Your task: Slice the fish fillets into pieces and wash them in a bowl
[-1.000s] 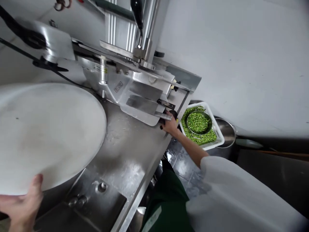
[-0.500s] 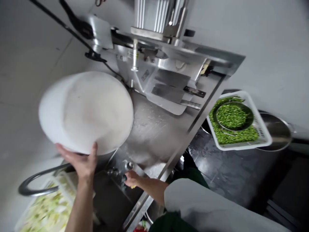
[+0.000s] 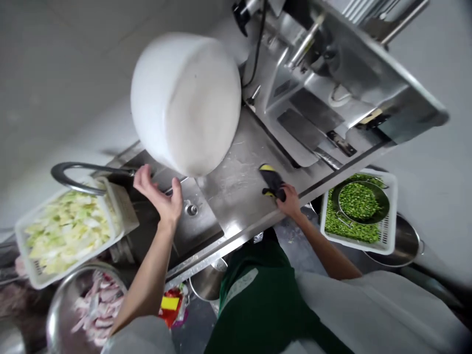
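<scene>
A thick, round white chopping block [image 3: 204, 108] stands tilted on its edge at the back of the steel counter [image 3: 236, 191]. My left hand [image 3: 160, 194] is just below and in front of it, open, fingers spread and thumb up; a small gap seems to separate it from the block. My right hand [image 3: 289, 201] is closed around the end of a black and yellow hand tool [image 3: 272, 181], held low over the counter near its front edge. The tool's exact kind does not show clearly.
Cleavers [image 3: 304, 130] lie under the steel machine [image 3: 372, 69] at right. Beside the counter is a basket of chopped greens [image 3: 389, 236]. At left are the sink tap [image 3: 79, 167], a basket of cut cabbage [image 3: 73, 226] and a steel bowl of raw meat [image 3: 59, 314].
My left hand has let go of the chopping block's lower edge. My right hand has come out of the sink area onto the counter with the black and yellow tool. The camera view has turned.
</scene>
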Demonstrator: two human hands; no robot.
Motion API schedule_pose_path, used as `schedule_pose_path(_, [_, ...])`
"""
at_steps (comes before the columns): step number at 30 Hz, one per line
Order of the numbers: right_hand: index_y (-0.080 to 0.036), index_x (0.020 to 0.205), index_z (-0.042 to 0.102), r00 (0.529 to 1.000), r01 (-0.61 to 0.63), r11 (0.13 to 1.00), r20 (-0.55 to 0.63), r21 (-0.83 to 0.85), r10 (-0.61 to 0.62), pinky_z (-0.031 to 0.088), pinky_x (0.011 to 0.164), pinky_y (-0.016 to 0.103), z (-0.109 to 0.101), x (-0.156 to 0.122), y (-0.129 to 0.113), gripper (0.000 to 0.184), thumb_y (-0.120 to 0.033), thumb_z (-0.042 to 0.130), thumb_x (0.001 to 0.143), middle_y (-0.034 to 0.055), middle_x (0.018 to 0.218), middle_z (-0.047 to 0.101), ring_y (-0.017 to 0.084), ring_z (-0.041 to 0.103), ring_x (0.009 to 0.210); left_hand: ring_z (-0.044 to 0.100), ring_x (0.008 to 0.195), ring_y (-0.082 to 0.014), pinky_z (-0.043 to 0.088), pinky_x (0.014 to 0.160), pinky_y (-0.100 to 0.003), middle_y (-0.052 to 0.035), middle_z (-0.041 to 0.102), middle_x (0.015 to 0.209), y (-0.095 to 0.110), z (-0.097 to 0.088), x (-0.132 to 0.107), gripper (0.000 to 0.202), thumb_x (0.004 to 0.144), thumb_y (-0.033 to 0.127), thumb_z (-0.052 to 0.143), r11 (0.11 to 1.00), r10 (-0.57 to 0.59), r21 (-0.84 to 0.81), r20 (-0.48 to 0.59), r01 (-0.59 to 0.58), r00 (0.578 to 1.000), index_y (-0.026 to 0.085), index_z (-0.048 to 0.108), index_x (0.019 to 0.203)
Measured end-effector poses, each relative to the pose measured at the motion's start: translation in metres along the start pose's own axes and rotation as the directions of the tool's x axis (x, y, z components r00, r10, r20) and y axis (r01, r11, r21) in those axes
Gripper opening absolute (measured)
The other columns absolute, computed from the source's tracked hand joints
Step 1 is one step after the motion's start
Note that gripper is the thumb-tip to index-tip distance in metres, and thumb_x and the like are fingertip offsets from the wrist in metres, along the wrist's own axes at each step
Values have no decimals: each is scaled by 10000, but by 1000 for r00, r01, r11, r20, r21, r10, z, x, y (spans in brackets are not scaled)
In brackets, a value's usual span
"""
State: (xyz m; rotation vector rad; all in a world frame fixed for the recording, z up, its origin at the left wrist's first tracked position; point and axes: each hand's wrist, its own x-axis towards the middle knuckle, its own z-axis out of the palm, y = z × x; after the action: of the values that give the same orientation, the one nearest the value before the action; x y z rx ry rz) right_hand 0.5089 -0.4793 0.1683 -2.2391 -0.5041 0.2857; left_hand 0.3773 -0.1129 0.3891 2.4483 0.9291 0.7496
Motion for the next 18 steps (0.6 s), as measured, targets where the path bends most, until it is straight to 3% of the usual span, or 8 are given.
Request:
schedule_pose_path(1, [-186, 1059, 722, 1000, -18, 993, -26, -114, 15, 469, 1120, 535, 6, -7, 5, 324, -182, 677, 738, 186, 1323, 663, 364, 587, 1238, 386, 1509, -400, 508, 1119, -571, -234, 212, 1667, -9, 1, -7, 1018, 906, 717, 618, 999, -41, -13, 12, 41, 999, 210, 230, 1699])
schedule_pose_path(3, [-175, 1060, 704, 999, -42, 972, -3, -233, 42, 425, 1138, 577, 42, -33, -14, 292, -189, 691, 768, 208, 1368, 619, 385, 537, 1266, 444, 1470, -392, 548, 1071, -556, -235, 256, 1665, -26, 5, -16, 1012, 913, 705, 651, 996, -68, -51, 42, 70, 997, 228, 245, 1707])
schedule_pose_path(6, [-179, 1076, 687, 984, 32, 985, 178, -171, -1, 409, 1136, 563, 137, -79, -89, 265, -198, 699, 812, 197, 1375, 617, 367, 522, 1269, 444, 1489, -388, 547, 1078, -547, -203, 266, 1690, -48, 12, -22, 972, 925, 663, 690, 988, -46, -143, 125, 64, 991, 288, 259, 1712])
schedule_pose_path(8, [-188, 1069, 680, 928, 146, 989, 349, -22, -129, 430, 1118, 520, 206, -99, -147, 301, -173, 724, 772, 172, 1366, 640, 349, 538, 1264, 456, 1491, -383, 547, 1079, -535, -182, 252, 1715, -65, 11, -25, 950, 937, 654, 695, 974, -31, -217, 132, 60, 991, 330, 249, 1711])
schedule_pose_path(11, [-199, 1103, 666, 889, 70, 983, 436, 172, -139, 497, 1038, 425, 282, -106, -220, 323, -156, 681, 783, 126, 1229, 706, 293, 618, 1159, 514, 1457, -360, 539, 1101, -512, -171, 344, 1693, -106, 2, -26, 860, 975, 615, 679, 942, -68, -318, 122, 104, 990, 344, 287, 1690])
schedule_pose_path(13, [-198, 1147, 659, 908, -113, 973, 419, 204, 17, 540, 943, 374, 310, -98, -252, 321, -171, 635, 828, 100, 1092, 738, 268, 673, 1044, 561, 1414, -343, 504, 1156, -507, -193, 492, 1590, -148, -9, -16, 741, 1007, 529, 663, 921, -136, -353, 111, 167, 985, 267, 383, 1641])
schedule_pose_path(15, [-197, 1161, 663, 913, -243, 947, 381, 211, 149, 560, 868, 352, 323, -83, -270, 282, -236, 626, 884, 88, 999, 751, 260, 706, 952, 573, 1402, -340, 435, 1231, -506, -229, 576, 1496, -196, -20, 6, 639, 1008, 406, 663, 909, -229, -342, 69, 238, 971, 154, 471, 1564])
schedule_pose_path(18, [-202, 1056, 690, 930, -237, 947, 332, 216, 157, 565, 825, 337, 318, -55, -278, 223, -390, 650, 941, 97, 930, 762, 256, 728, 896, 493, 1497, -351, 309, 1321, -489, -271, 538, 1541, -255, -28, 52, 616, 941, 251, 703, 888, -348, -306, 36, 342, 937, 59, 518, 1496])
